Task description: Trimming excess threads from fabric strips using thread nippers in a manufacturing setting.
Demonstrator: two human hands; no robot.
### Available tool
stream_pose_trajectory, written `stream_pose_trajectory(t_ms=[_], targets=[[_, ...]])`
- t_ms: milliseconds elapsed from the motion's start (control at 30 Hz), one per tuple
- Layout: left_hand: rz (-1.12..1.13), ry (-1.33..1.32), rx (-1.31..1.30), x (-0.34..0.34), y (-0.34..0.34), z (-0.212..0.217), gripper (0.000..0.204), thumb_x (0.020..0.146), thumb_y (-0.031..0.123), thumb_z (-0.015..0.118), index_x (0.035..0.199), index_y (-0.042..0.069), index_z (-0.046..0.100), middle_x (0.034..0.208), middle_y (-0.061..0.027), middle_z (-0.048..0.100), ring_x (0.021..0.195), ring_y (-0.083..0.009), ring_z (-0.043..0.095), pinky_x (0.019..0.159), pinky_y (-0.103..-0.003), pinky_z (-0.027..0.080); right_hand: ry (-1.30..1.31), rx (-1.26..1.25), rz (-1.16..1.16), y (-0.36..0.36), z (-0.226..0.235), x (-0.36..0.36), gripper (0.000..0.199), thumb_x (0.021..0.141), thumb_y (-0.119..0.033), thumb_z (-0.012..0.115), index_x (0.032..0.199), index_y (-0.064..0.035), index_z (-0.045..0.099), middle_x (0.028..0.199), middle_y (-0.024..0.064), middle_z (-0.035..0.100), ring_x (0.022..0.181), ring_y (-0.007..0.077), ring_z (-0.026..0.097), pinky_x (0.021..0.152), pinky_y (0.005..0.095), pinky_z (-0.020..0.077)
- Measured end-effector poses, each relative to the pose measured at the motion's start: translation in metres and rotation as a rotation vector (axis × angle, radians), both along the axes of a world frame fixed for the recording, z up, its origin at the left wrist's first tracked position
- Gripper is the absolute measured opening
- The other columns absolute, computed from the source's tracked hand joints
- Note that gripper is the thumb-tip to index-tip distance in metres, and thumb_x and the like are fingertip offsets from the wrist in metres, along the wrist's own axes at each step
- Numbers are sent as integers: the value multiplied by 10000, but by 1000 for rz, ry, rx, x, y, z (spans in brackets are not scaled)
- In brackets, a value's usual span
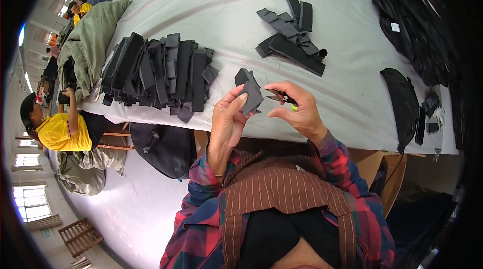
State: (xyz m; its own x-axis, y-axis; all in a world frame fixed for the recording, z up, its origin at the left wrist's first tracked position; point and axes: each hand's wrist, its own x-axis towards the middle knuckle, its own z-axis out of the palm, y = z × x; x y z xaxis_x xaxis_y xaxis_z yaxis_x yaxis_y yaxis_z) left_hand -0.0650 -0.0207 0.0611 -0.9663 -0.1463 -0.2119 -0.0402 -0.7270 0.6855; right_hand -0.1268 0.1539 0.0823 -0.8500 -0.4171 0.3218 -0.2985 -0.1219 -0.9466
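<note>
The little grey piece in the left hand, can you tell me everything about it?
The grey piece is a small, flat bit of dark grey fabric, roughly four-sided. The left hand pinches it by the lower edge, holding it up above the table's near edge. Small snips in the right hand point at it.

A small dark grey fabric piece (250, 94) is held upright beside small black snips (280, 97).
</note>
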Motion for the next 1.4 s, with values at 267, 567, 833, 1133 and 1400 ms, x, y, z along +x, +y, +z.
stream_pose_trajectory(t_ms=[267,567,833,1133,1400], targets=[[-487,-143,-838,8,-14,26,427,974,374,458,1058,-11,622,854,-83,617,763,-118,572,662,-244,464,-97,54,-33,0,4,-11,124,821,-89,688,823,14,619,659,-41,540,608,45,477,534,217,368],[-145,146,-427,2,22,18,339,1005,238,399,1197,-11,527,994,-111,638,752,-149,628,696,-255,506,116,313,-125,-12,2,-4,125,843,-97,660,773,-15,597,641,31,562,593,54,477,543,214,384],[-181,37,-287,4,22,5,258,987,226,443,1091,-1,509,928,-177,647,666,-219,647,593,-300,536,148,243,-9,-11,-7,-11,74,845,-91,643,869,-26,618,683,28,569,645,108,531,600,254,431],[-125,-23,-151,6,12,4,260,986,236,434,1065,2,514,899,-182,647,662,-212,643,575,-306,533,180,282,-172,6,-3,-13,158,813,-98,652,963,-48,654,802,31,639,719,153,570,709,261,434],[-128,-35,-183,2,13,7,255,985,216,422,1062,-10,509,900,-182,645,666,-213,644,573,-307,535,526,461,-208,7,-4,-14,173,756,-114,684,929,-122,679,756,6,623,659,194,543,608,314,341]])
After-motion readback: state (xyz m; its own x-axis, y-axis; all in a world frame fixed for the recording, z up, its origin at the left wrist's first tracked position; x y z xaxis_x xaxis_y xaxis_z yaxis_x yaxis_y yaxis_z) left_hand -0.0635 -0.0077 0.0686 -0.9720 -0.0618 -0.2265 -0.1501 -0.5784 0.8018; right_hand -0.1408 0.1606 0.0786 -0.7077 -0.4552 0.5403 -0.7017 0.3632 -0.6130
